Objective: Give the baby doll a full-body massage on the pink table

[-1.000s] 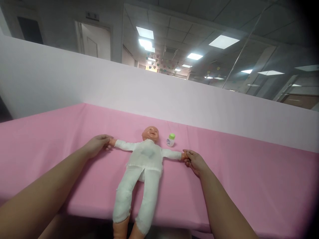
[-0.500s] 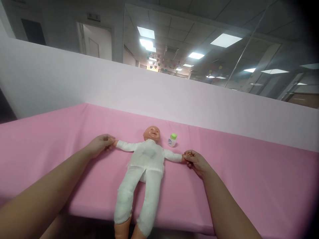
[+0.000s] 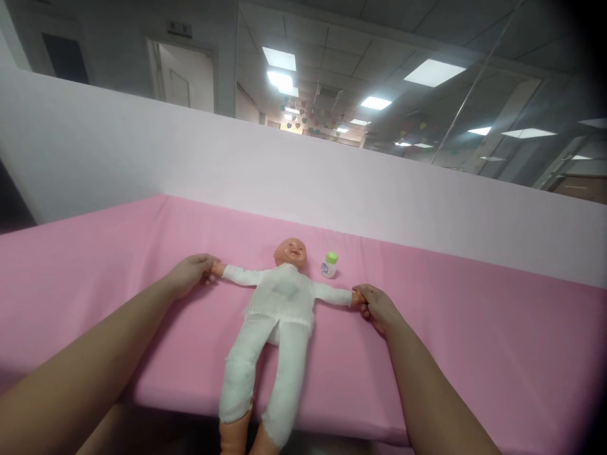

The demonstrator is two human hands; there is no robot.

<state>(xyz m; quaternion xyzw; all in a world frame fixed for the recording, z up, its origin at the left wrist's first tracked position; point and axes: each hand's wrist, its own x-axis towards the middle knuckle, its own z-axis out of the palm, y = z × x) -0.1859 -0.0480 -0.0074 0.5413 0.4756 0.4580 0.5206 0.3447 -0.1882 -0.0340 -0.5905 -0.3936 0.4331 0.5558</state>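
A baby doll (image 3: 279, 303) with a white cloth body and a bald plastic head lies face up, its arms spread to both sides. Its lower legs reach over the near edge of the pink surface. My left hand (image 3: 193, 276) is closed on the doll's hand at the left. At the right, my right hand (image 3: 377, 308) pinches the doll's other hand between thumb and fingers. Beside the doll's head stands a small clear bottle (image 3: 328, 268) with a green cap and a printed label.
The padded pink surface (image 3: 455, 341) extends to both sides of the doll. Behind it runs a low white wall (image 3: 303, 180), with a large glass pane (image 3: 351, 76) above that shows ceiling lights. A doorway (image 3: 184, 76) is at the upper left.
The doll's arm at the right looks slightly straighter, and my right hand's fingers have closed more around its hand. My left hand keeps its hold. The view has shifted slightly.
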